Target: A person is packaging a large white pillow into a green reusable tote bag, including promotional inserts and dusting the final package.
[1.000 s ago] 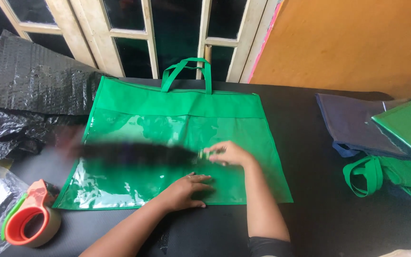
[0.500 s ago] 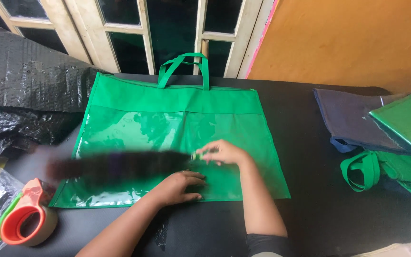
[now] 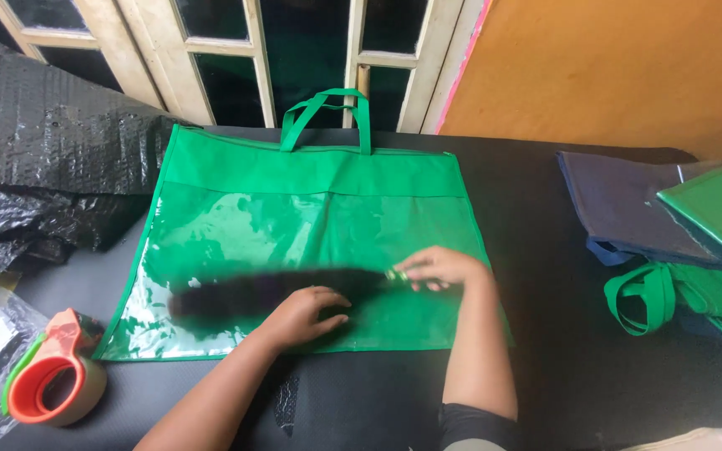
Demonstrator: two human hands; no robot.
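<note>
Near left sits my tape roll (image 3: pixel 48 380). My left hand (image 3: pixel 304 313) lies flat and open on the green bag (image 3: pixel 311 209), holding nothing. My right hand (image 3: pixel 438 269) pinches a small shiny bit, fingers nearly closed. The bag lies flat, mid-table. It looks slippery; if I press unevenly it might slide or wrinkle. Far right are more bags (image 3: pixel 695 225).

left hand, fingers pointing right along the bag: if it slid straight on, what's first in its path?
Probably the right hand, which pinches the end of the dark blurred strip just ahead and slightly farther up the green bag. The left hand might pass just under it.
</note>
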